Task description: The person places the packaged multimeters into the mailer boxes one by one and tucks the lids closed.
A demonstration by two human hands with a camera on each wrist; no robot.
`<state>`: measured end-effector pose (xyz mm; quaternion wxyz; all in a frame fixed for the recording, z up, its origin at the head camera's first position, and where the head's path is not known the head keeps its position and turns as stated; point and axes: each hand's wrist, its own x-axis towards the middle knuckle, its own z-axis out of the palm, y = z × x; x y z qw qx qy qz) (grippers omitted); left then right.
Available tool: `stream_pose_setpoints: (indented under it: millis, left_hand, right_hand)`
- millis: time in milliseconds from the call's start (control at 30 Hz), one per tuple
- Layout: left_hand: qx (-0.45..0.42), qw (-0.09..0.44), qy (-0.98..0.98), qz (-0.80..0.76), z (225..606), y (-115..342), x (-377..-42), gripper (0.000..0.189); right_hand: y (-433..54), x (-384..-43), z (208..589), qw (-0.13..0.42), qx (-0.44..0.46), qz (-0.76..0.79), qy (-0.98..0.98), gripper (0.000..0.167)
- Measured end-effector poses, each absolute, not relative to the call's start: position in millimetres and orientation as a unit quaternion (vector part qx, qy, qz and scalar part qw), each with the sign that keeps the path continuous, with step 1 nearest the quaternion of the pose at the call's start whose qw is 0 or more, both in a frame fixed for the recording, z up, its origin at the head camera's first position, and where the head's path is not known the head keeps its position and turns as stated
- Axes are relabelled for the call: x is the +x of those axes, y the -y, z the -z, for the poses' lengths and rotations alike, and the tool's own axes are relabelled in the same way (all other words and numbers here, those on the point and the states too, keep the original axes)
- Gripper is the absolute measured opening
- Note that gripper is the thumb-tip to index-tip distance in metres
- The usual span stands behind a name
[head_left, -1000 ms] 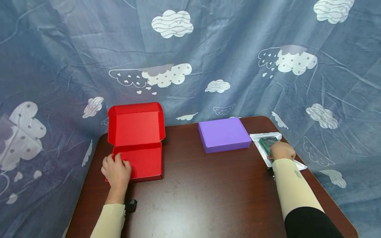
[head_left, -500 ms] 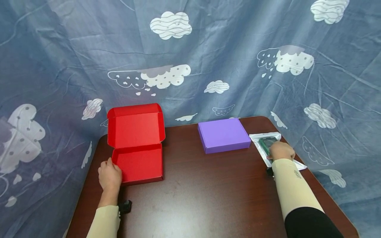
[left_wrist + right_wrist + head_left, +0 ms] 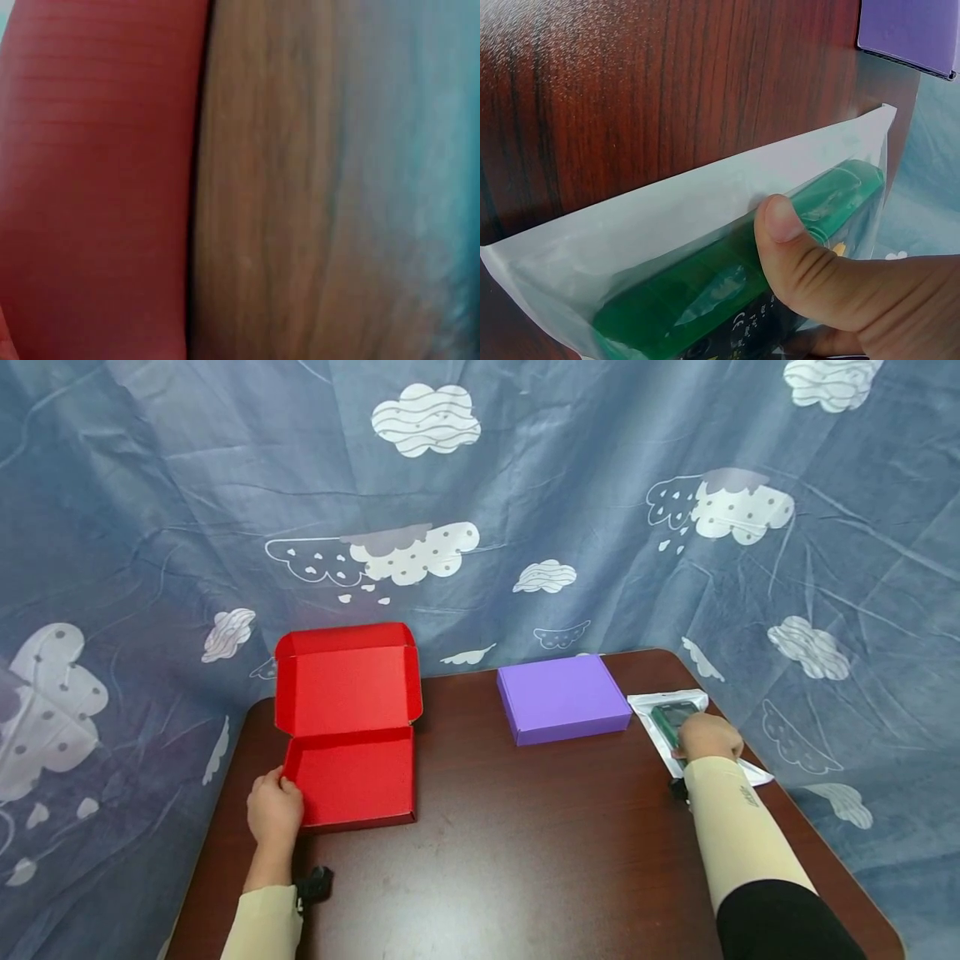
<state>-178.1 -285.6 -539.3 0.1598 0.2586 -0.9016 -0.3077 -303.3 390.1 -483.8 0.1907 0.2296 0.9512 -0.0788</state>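
Note:
A red cardboard box (image 3: 352, 781) stands on the left of the table with its lid (image 3: 348, 689) raised behind it. My left hand (image 3: 275, 807) grips the left side wall near the front corner, fingers bent over its edge. In the left wrist view the red outer wall (image 3: 101, 187) fills the left side. Over at the right, my right hand (image 3: 710, 737) holds a clear-fronted white plastic pouch (image 3: 652, 206) with a green, tube-like object (image 3: 682, 300) and dark printed packaging inside. The thumb (image 3: 784, 225) presses on the green object through the film; the other fingers are mostly hidden.
A closed purple box (image 3: 566, 700) lies at the back, just left of the pouch. The dark brown table (image 3: 495, 843) has rounded corners. Blue cloth with clouds (image 3: 480, 485) hangs close behind and along both sides.
My left hand went from over the red box's left part to its left wall and took hold of it. The box has shifted slightly right and nearer. My right hand stays on the pouch.

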Motion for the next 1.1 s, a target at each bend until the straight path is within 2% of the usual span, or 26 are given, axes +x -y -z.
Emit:
stream_pose_setpoints:
  millis: [167, 267, 467, 667, 933, 1100]
  left_hand:
    - [0.247, 0.162, 0.898, 0.326, 537.9, 281.0, -173.0, 0.044]
    - [0.243, 0.165, 0.895, 0.336, 538.7, 277.9, -170.8, 0.043]
    - [0.245, 0.145, 0.889, 0.359, 539.9, 267.2, -165.7, 0.043]
    - [0.221, 0.152, 0.894, 0.360, 539.3, 252.9, -161.7, 0.041]
    - [0.201, 0.135, 0.894, 0.378, 540.2, 237.2, -159.4, 0.037]
    - [0.174, 0.170, 0.890, 0.386, 546.3, 226.7, -160.5, 0.027]
  right_hand:
    - [-392.7, -305.6, 482.7, 0.199, 0.221, 0.064, -0.953, 0.082]
    - [-393.8, -306.5, 482.1, 0.205, 0.220, 0.063, -0.952, 0.082]
    - [-393.6, -305.7, 482.9, 0.197, 0.227, 0.071, -0.951, 0.072]
    - [-393.4, -304.4, 483.4, 0.192, 0.231, 0.076, -0.951, 0.068]
    - [-394.8, -305.7, 484.6, 0.196, 0.226, 0.075, -0.951, 0.074]
    - [-395.2, -308.6, 483.4, 0.211, 0.222, 0.064, -0.950, 0.084]
